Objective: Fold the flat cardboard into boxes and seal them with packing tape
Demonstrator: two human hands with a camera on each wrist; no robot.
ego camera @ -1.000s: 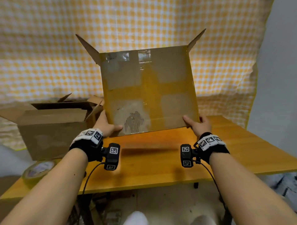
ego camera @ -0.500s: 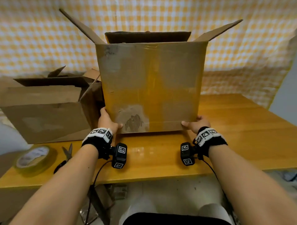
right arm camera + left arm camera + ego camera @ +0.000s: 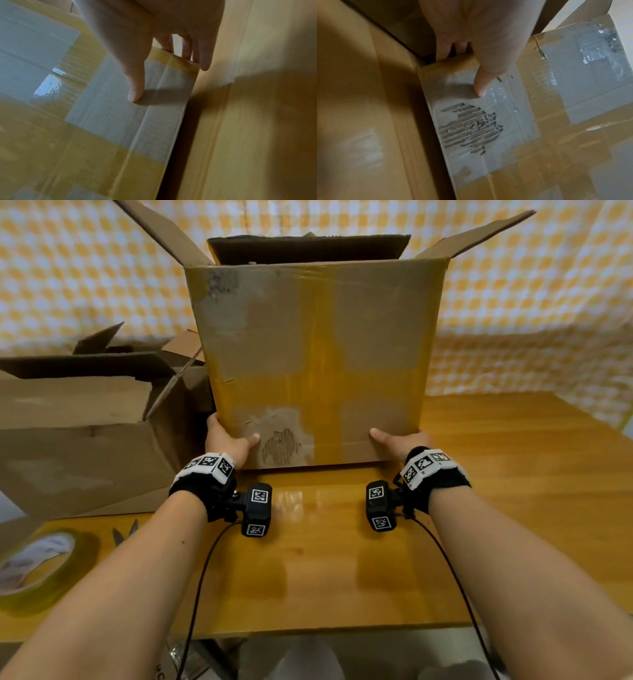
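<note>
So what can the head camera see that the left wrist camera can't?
Only the head view shows the yellowish roll of packing tape, the scissors, the shiny wooden table, the right hand and the open top flaps of the tall brown cardboard box.

Only the left wrist view shows, up close, the left hand's fingers wrapped round the box's corner and the ribbed tear in fine detail.

Both show the left hand gripping that box, thumb on its front, beside the second brown cardboard box.
</note>
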